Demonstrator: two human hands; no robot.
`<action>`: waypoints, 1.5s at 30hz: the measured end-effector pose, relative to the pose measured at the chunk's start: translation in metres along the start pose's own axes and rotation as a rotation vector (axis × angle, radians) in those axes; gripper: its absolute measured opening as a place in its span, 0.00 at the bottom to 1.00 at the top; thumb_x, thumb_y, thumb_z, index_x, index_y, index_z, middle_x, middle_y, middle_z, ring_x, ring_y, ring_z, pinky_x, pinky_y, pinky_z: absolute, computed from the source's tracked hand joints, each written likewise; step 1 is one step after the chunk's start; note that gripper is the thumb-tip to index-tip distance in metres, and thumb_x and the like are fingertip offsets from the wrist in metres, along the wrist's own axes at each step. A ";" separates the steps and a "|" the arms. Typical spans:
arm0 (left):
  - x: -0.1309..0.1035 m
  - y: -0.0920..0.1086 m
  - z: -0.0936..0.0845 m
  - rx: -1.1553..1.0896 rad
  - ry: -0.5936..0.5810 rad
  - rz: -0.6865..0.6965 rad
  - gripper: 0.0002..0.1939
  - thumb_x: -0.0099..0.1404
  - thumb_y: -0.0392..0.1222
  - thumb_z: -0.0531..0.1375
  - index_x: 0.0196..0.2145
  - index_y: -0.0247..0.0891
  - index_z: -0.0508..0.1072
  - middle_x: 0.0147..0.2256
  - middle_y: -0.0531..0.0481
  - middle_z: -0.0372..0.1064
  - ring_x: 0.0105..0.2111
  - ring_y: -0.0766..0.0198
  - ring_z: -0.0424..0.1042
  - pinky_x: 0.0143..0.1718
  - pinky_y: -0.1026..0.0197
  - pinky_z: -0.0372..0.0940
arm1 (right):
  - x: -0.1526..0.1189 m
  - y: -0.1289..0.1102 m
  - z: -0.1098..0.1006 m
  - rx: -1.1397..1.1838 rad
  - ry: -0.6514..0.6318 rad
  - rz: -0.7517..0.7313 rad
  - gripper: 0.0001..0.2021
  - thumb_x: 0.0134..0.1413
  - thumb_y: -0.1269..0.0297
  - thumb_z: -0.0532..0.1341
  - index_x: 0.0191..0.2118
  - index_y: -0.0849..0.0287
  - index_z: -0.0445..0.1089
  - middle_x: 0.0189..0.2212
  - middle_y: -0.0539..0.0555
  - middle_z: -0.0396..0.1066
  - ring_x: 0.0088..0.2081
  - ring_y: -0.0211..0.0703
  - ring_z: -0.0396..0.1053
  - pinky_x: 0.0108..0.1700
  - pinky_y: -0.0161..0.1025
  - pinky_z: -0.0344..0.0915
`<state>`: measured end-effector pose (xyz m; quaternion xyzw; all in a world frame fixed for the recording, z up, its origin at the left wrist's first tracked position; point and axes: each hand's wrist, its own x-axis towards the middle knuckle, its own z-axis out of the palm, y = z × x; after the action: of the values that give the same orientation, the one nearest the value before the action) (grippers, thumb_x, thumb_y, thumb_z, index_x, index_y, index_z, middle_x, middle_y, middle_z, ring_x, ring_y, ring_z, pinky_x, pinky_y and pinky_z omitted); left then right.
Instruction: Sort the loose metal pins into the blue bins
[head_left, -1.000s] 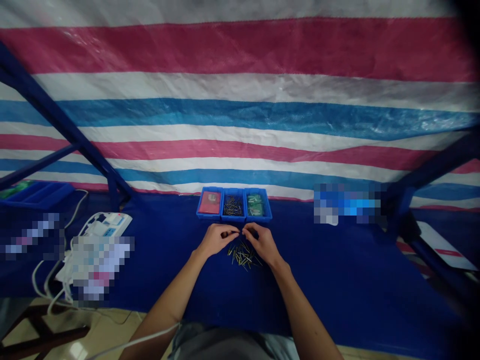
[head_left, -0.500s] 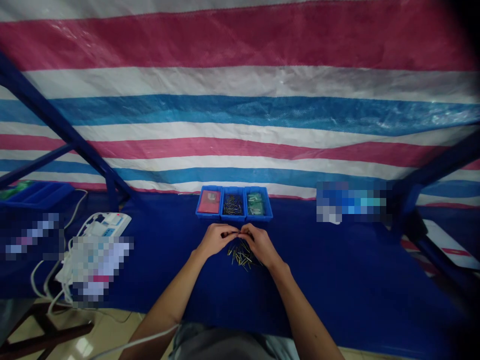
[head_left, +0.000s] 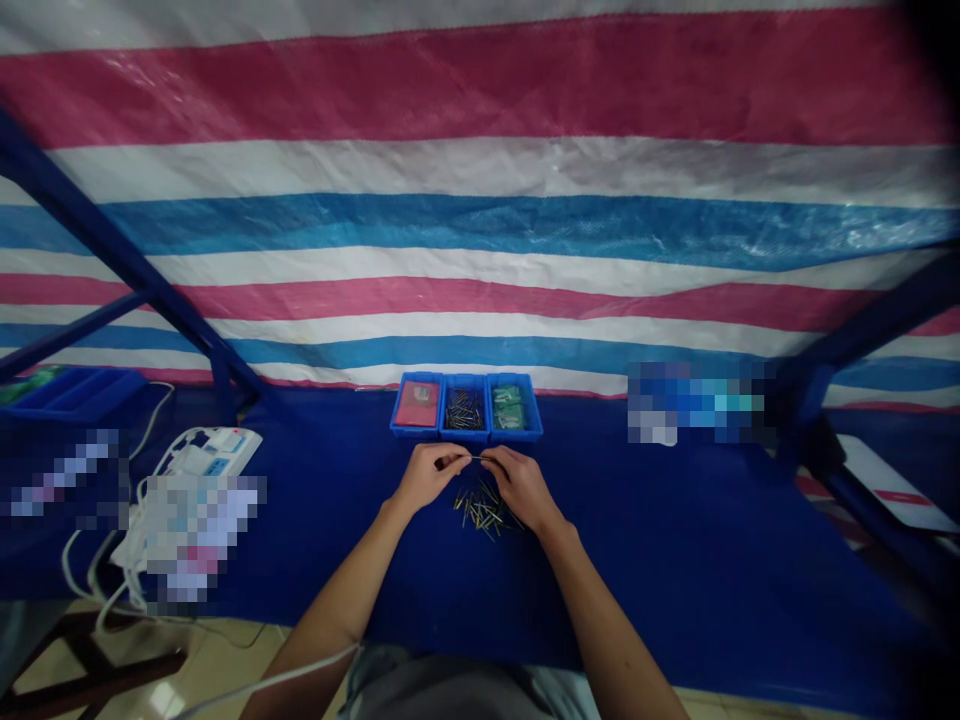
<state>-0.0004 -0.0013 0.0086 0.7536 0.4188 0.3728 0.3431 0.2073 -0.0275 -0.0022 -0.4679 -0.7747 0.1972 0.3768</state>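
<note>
My left hand [head_left: 426, 478] and my right hand [head_left: 521, 482] meet just in front of the blue bins. A thin dark metal pin [head_left: 481, 459] spans the small gap between them, each end pinched between thumb and fingers. Its exact kind is too small to make out. Below the fingers, a loose pile of thin brass-coloured and silvery pins [head_left: 486, 512] lies on the blue table. Beyond the hands, the middle bin [head_left: 465, 436] holds many dark thin metal pieces. The left bin [head_left: 415, 433] has a pinkish-red flat item inside, and the right bin [head_left: 516, 436] green and pale small packets.
A white power strip [head_left: 234, 452] with cables sits on the left of the blue table [head_left: 660, 570], beside blurred-out items. Another blue tray [head_left: 82, 392] is farther left. Blue metal frame bars [head_left: 142, 275] rise on both sides before a striped sheet [head_left: 480, 230].
My fingertips have drawn slightly apart, so more of the pin shows between them. The pile and bins stay as they were; the view has shifted a little.
</note>
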 end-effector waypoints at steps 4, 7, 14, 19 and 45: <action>0.000 0.002 0.000 0.062 -0.044 0.004 0.14 0.69 0.48 0.59 0.38 0.35 0.80 0.25 0.52 0.72 0.23 0.69 0.64 0.27 0.67 0.58 | -0.001 0.000 0.000 -0.056 0.009 -0.026 0.12 0.70 0.64 0.54 0.49 0.52 0.74 0.40 0.54 0.76 0.40 0.45 0.75 0.44 0.39 0.69; -0.002 0.002 0.001 0.105 -0.110 0.012 0.14 0.69 0.48 0.59 0.39 0.36 0.79 0.26 0.52 0.73 0.23 0.69 0.65 0.28 0.67 0.58 | -0.001 -0.001 0.001 -0.084 -0.006 -0.054 0.13 0.70 0.64 0.54 0.51 0.51 0.75 0.39 0.53 0.76 0.40 0.44 0.75 0.44 0.38 0.69; -0.002 0.002 0.000 0.130 -0.151 0.050 0.14 0.72 0.45 0.55 0.36 0.37 0.77 0.29 0.51 0.74 0.26 0.67 0.66 0.30 0.67 0.59 | -0.001 0.002 0.006 -0.127 -0.004 -0.071 0.12 0.69 0.62 0.56 0.50 0.50 0.76 0.38 0.53 0.77 0.39 0.42 0.75 0.43 0.37 0.67; -0.001 0.002 0.001 0.148 -0.158 0.045 0.14 0.71 0.45 0.55 0.35 0.36 0.77 0.28 0.51 0.73 0.25 0.67 0.66 0.30 0.66 0.59 | -0.001 0.002 0.006 -0.128 -0.002 -0.083 0.12 0.69 0.61 0.57 0.49 0.52 0.76 0.39 0.54 0.77 0.39 0.42 0.75 0.44 0.38 0.68; 0.000 0.005 0.000 0.152 -0.159 0.062 0.12 0.72 0.41 0.55 0.35 0.37 0.77 0.32 0.51 0.76 0.30 0.65 0.71 0.33 0.66 0.61 | 0.001 -0.005 0.003 -0.141 -0.080 -0.031 0.13 0.71 0.63 0.52 0.46 0.53 0.74 0.37 0.53 0.73 0.38 0.41 0.73 0.40 0.35 0.64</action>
<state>0.0016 -0.0033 0.0122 0.8171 0.3939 0.2894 0.3055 0.2012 -0.0291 -0.0005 -0.4730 -0.8083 0.1547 0.3146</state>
